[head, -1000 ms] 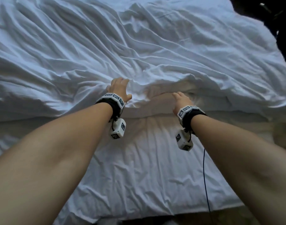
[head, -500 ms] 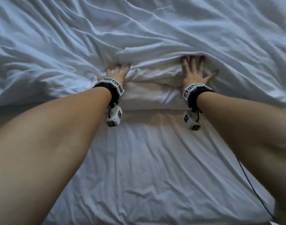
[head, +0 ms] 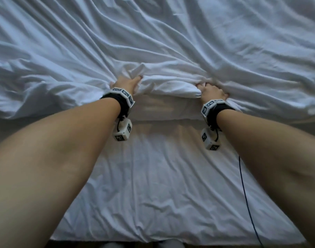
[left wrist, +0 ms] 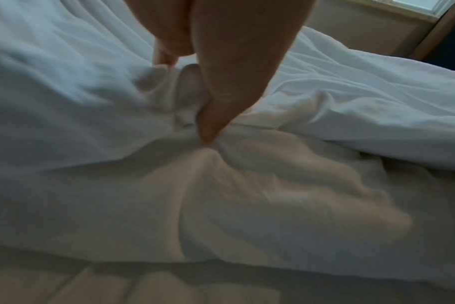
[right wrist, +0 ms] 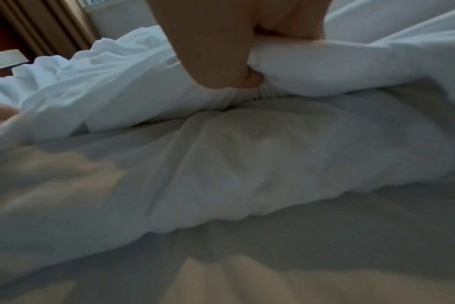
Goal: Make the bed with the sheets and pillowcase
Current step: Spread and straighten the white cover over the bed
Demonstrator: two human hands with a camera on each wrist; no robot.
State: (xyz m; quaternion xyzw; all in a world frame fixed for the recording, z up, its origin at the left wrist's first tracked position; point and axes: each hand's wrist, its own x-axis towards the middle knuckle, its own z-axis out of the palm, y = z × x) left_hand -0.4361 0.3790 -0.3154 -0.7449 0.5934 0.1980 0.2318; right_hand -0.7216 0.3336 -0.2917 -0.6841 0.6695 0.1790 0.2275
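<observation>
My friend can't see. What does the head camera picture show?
Two bare hands, the left hand and right hand, each grip a bunch of the rumpled white top sheet. A smoother bottom sheet lies below the forearms, and both wrists wear camera bands.

The bed fills the head view, covered by a white fitted sheet that lies fairly flat with fine wrinkles from the centre down to 6 o'clock, where its edge ends. Directly on it, from 9 o'clock across 12 to 3 o'clock, lies a white top sheet, heavily creased, its folds fanning out from two bunched spots near the centre. Its near edge is doubled into a thick roll lying across the fitted sheet.
</observation>
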